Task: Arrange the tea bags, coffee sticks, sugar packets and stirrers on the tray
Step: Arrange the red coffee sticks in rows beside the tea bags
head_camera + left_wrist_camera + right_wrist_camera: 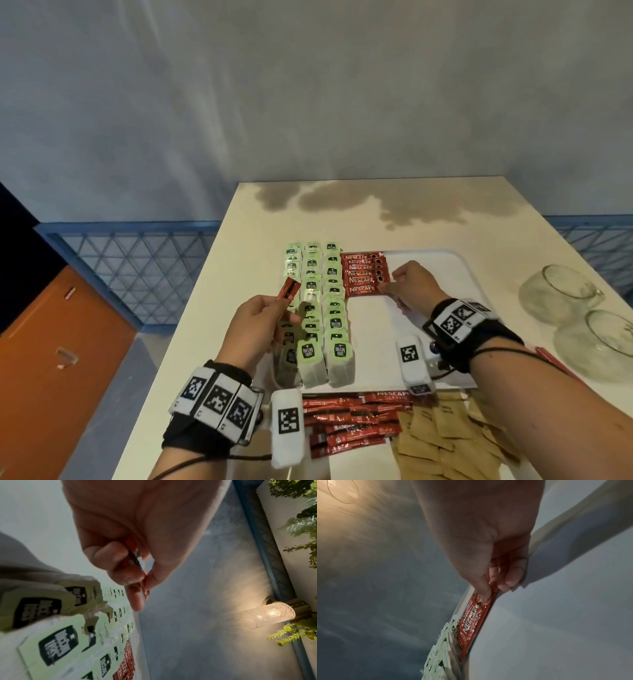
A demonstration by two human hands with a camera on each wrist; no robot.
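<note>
The white table (239,240) bore the white tray (428,274), where three rows of tea bags (334,308) lay beside a stack of coffee sticks (363,277), with loose sticks (352,421) and brown sugar packets (442,442) near the front edge. Only the head view showed the two glass cups (561,294); only the left wrist view showed the lit wall lamp (269,613). The left hand (257,325) pinched one coffee stick (288,288) above the tea bags while the right hand (411,284) pinched the end of the nearest stacked stick (474,623), its lower fingers hidden.
</note>
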